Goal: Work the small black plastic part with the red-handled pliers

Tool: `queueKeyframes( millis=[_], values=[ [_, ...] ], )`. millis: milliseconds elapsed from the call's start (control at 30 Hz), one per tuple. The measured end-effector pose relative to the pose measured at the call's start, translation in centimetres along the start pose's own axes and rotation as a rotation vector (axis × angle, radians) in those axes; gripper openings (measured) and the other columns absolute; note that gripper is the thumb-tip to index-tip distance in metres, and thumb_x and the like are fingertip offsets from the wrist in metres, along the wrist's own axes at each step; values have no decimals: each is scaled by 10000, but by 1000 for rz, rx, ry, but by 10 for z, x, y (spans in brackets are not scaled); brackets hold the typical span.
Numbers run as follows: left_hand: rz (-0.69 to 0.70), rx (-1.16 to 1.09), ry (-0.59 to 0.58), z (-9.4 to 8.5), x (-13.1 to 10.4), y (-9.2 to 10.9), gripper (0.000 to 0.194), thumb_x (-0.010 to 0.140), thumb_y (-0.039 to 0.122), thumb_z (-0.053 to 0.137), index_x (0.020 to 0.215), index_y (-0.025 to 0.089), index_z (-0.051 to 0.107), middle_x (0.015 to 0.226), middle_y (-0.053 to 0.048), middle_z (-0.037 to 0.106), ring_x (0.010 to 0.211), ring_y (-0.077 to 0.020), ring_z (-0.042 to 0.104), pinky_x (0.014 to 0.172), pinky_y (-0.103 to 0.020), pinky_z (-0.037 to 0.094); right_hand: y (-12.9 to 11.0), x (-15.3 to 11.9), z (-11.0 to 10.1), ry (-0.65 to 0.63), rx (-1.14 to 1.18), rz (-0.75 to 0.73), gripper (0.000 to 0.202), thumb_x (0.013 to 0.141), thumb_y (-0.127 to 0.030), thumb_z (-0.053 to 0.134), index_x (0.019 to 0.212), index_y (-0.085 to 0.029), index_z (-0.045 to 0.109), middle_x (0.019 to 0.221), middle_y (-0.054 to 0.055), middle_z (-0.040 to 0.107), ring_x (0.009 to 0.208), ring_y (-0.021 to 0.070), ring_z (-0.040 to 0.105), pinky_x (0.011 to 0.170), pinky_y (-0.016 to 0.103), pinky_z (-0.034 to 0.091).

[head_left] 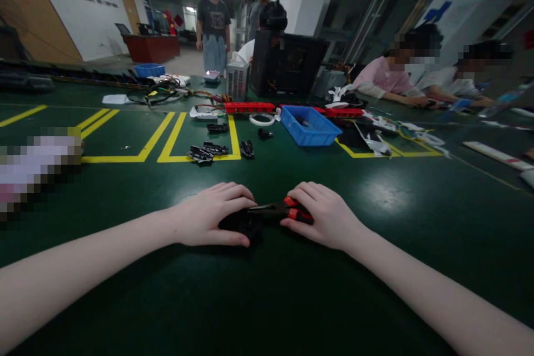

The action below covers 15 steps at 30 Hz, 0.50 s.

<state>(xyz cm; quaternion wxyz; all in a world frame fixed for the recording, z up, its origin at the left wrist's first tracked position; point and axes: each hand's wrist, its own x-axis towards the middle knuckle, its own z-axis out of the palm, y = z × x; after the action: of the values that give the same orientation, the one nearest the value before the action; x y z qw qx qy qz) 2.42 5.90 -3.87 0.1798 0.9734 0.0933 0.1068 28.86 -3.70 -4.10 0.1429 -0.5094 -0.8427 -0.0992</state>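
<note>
My left hand [217,214] is closed round a small black part [244,224] on the green table; its exact kind is hard to make out in the dark. From the right, my right hand [321,214] grips the red-and-black handles of a pair of pliers [271,209]. The long jaws of the pliers point left and reach the black part beside my left fingers. Whether the jaws are closed on it I cannot tell. Beyond my hands lie several similar black parts [201,154], some within a yellow taped outline.
A blue bin [311,127] with dark items stands ahead, beside a roll of white tape [262,119]. Red strips [250,108], cables [154,93] and a black computer case [287,64] sit farther back. Other people sit at the right and stand behind the table.
</note>
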Motion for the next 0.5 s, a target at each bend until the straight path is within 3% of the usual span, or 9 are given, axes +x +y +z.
queueKeyframes(
  millis=[500],
  values=[
    [-5,11,8,0,1,0,516,873,511,611,1269,190,528,1270,-112,539,1100,-276,534,923,-407,446,1,-2,1,8,33,11,420,876,-556,540,971,-149,573,890,91,625,771,207,566,677,334,458]
  ],
)
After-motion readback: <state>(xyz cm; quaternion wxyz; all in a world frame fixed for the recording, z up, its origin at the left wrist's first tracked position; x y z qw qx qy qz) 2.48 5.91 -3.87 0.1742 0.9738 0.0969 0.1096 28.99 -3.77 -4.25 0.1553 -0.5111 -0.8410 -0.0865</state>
